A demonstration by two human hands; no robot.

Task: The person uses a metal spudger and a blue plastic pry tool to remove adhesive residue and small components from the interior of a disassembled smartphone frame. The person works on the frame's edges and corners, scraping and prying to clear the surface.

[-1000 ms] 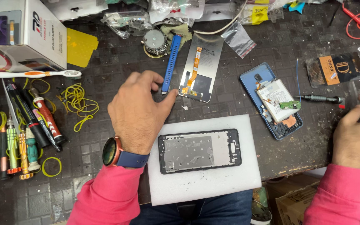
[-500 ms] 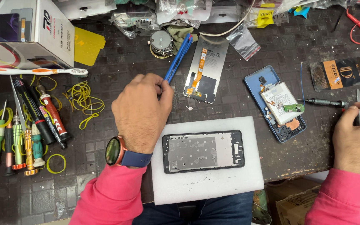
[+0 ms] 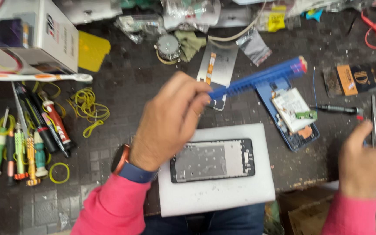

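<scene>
the scene is lit evenly and fairly brightly from above, and only soft, short shadows are cast on the dark work mat. strong motion blur is seen throughout: the left hand, the blue brush and the right hand are smeared. the white pad is nearly overexposed, and mild glare is caught on the plastic bags along the top edge.

- Work surface: dark mat with a square grid pattern, dusty and scuffed.
- Bench front edge: cardboard boxes visible below.
- Lighting: even, with no hard shadows.
</scene>
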